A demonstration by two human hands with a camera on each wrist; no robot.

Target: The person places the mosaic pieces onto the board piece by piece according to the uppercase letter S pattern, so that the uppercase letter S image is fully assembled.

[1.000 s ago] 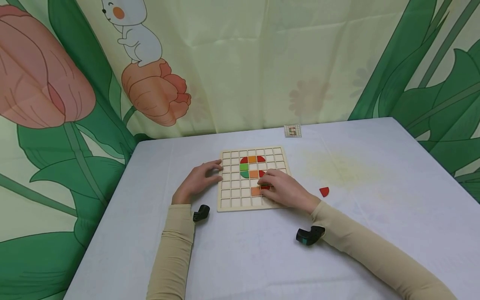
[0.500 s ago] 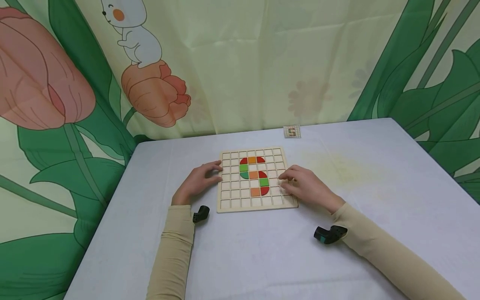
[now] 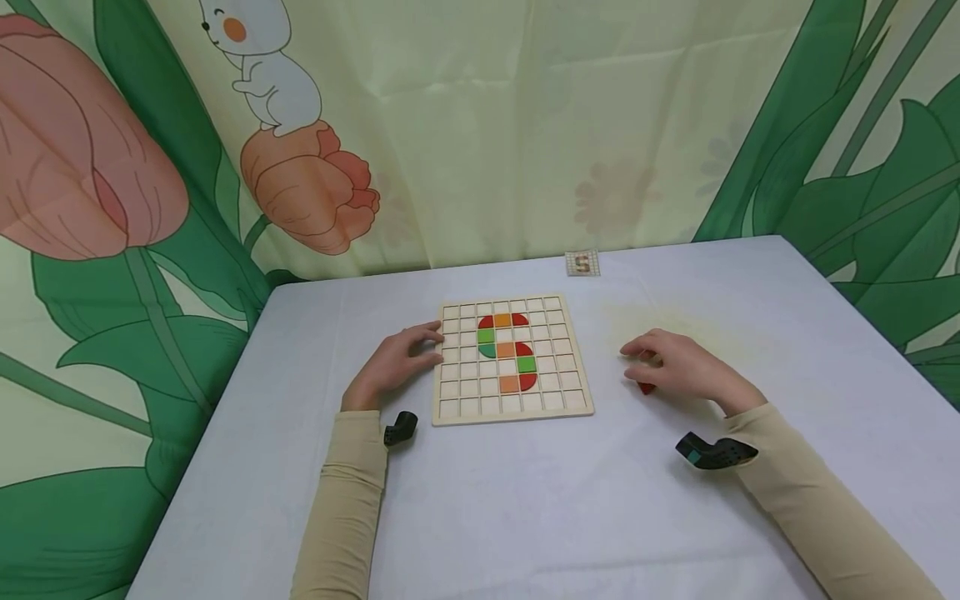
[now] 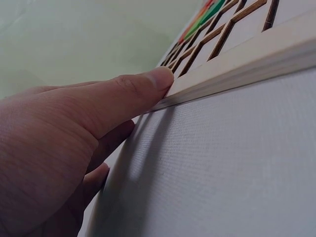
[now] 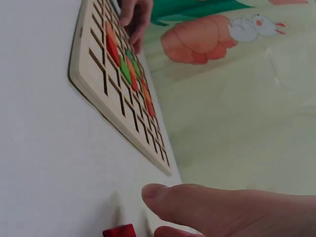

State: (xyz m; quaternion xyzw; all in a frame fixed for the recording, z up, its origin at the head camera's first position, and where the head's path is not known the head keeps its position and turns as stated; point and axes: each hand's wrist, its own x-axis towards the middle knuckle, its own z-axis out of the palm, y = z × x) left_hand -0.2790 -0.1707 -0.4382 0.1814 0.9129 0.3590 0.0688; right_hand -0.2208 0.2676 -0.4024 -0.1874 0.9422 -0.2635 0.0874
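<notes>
A square wooden grid board (image 3: 551, 400) lies on the table, with red, orange and green pieces set in its cells in an S-like shape. My left hand (image 3: 393, 362) rests at the board's left edge; in the left wrist view its thumb (image 4: 160, 79) touches the rim. To the right of the board, my right hand (image 3: 678, 367) hovers over a red quarter-round piece (image 3: 647, 388), partly covering it. The right wrist view has that red piece on the cloth, with the right thumb (image 5: 158, 192) apart from it.
A small card (image 3: 582, 263) with an S pattern lies at the table's back edge. White cloth covers the table (image 3: 510, 508). Behind it hangs a printed curtain (image 3: 480, 150). A black device (image 3: 716, 452) is worn at the right wrist, another (image 3: 401, 428) at the left.
My right hand has left the board and moved right to the loose red piece, uncovering a green square and a red piece in the grid. The left hand has stayed in place.
</notes>
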